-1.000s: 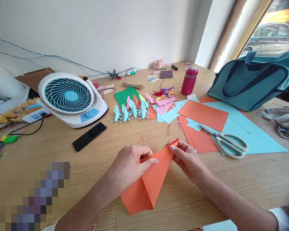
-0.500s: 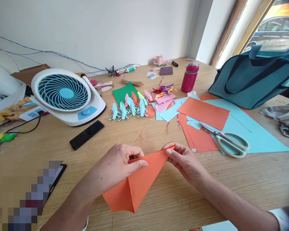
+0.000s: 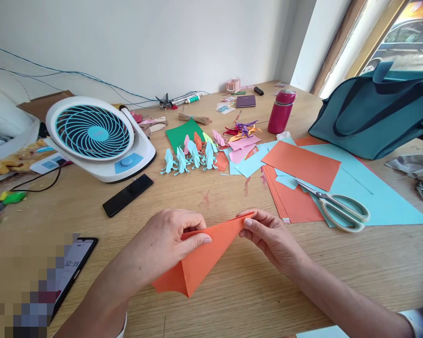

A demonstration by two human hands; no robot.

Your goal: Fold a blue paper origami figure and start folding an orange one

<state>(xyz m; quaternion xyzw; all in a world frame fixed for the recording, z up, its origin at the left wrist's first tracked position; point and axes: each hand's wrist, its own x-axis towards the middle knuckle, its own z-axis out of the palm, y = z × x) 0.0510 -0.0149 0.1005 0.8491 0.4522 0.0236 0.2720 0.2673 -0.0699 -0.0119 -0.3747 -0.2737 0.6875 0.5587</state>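
Note:
Both hands hold a folded orange paper (image 3: 200, 260) just above the wooden table (image 3: 338, 263). My left hand (image 3: 169, 241) pinches its upper edge near the middle, thumb on top. My right hand (image 3: 270, 237) pinches the pointed right corner. The paper's folded lower end points down and to the left, near the table.
Orange sheets (image 3: 296, 164) and blue sheets (image 3: 380, 197) lie at right with scissors (image 3: 341, 211) on them. Small folded paper figures (image 3: 190, 157) stand mid-table. A fan (image 3: 98, 138), a black phone (image 3: 128, 195), a red bottle (image 3: 281, 111) and a teal bag (image 3: 377, 112) are around.
The folded paper has swung flatter and leftward, its lower end rising from the table edge. Both hands keep their pinch; a second phone has come into view at lower left.

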